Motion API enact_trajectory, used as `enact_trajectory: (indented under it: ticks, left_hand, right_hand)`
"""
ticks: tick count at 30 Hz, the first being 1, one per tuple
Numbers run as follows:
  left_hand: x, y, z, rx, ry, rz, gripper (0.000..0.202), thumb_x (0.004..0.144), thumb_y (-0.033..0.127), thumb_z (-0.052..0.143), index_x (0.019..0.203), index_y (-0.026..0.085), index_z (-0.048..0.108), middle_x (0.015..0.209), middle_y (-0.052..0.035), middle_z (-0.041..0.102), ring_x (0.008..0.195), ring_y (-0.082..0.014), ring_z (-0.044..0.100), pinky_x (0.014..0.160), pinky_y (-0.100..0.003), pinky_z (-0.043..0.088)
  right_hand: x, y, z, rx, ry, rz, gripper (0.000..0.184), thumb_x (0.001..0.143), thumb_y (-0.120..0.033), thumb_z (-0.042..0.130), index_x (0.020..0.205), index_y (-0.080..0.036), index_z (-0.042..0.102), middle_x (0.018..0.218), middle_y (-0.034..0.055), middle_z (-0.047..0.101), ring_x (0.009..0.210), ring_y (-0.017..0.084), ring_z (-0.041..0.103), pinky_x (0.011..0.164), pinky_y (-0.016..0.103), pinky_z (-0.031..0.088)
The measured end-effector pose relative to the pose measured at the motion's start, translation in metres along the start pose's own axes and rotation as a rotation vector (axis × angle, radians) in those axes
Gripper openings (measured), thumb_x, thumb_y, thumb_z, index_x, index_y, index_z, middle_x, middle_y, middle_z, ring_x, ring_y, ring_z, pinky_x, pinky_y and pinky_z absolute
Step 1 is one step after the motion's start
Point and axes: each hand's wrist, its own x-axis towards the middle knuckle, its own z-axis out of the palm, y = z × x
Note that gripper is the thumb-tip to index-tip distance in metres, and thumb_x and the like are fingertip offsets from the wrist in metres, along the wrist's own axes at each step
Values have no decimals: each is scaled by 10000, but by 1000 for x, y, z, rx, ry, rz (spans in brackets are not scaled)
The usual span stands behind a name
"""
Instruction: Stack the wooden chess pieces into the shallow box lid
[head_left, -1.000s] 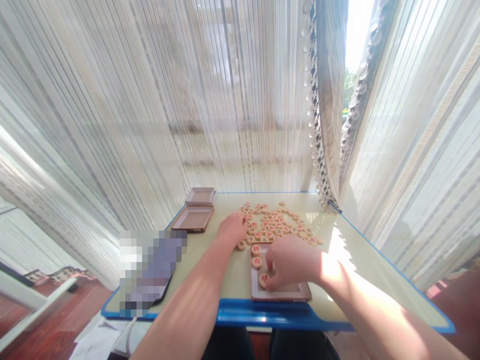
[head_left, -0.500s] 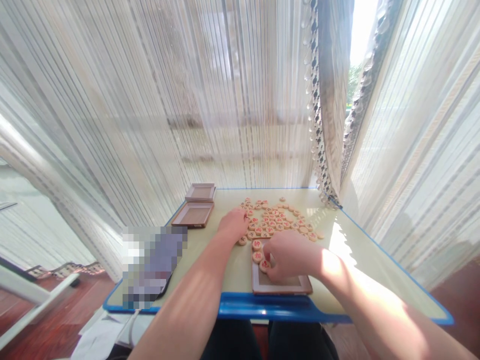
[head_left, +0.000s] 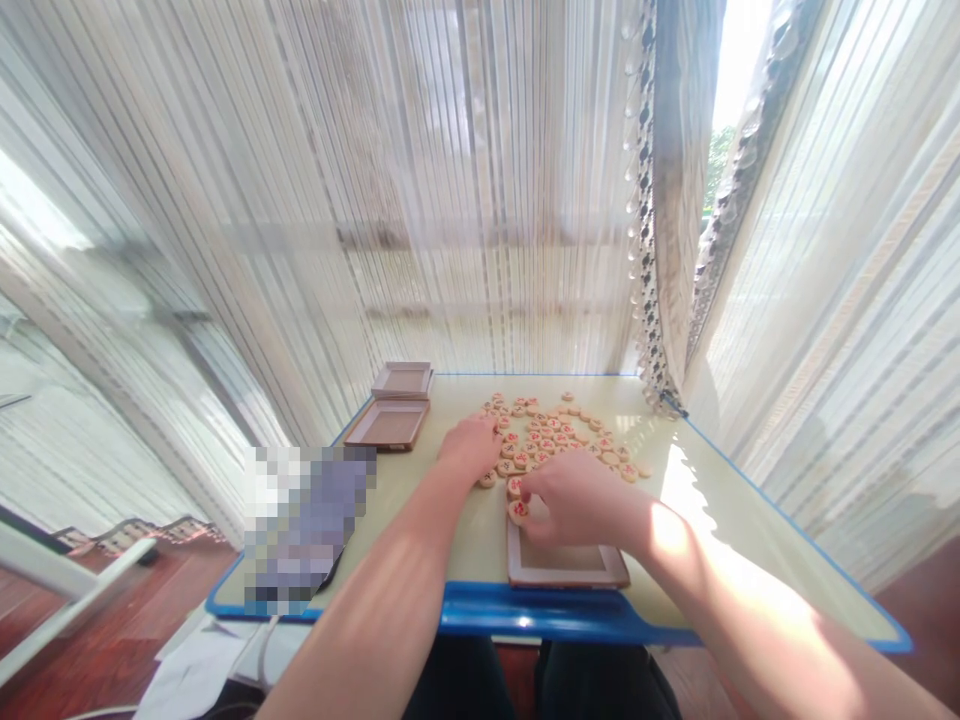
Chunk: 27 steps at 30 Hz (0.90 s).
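Right hand (head_left: 574, 492) is over the front box (head_left: 568, 578), palm down. Thumb and forefinger are parted by about a piece's breadth, pinching the near piece (head_left: 517, 511), red-marked, at the box's left side. Cannot tell whether that piece rests on the box floor or is lifted. The far piece (head_left: 514, 485), also red-marked, sits just beyond it in the box's far left corner.

Left hand (head_left: 470, 447) is at the left edge of the scattered pieces (head_left: 555, 432), fingers curled, tips beside a red-marked one. Cannot tell whether it grips anything; the fingertips are partly hidden. The pieces lie on the table (head_left: 772, 540), beyond the front box, mostly flat, many touching. Two more boxes (head_left: 388, 425) stand at the far left. A pixelated item (head_left: 315, 530) lies near the left edge.
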Motion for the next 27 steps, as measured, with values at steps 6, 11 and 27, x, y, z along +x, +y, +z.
enact_trajectory:
  ticks: [6,11,27]
  left_hand:
    - [-2,0,-1,-4,-13,15,302,847,350,395,1035,218,592,1186,-82,565,1006,-229,560,843,-339,452]
    - [-1,2,-1,1,-16,10,302,849,340,394,1046,220,589,1204,-77,554,1016,-223,551,859,-331,446]
    - [3,-5,5,-21,21,42,281,851,338,375,981,241,604,1120,-54,601,998,-216,569,852,-334,442]
  right_hand:
    - [1,-2,1,1,-13,7,304,784,-415,449,704,-210,659,656,54,669,622,198,598,556,287,311]
    - [1,-1,-1,30,-14,37,295,782,-412,475,881,-222,677,708,68,682,644,214,606,564,292,324]
    - [9,39,3,252,127,229,228,771,-233,449,852,-217,661,739,16,660,679,140,549,593,237,324]
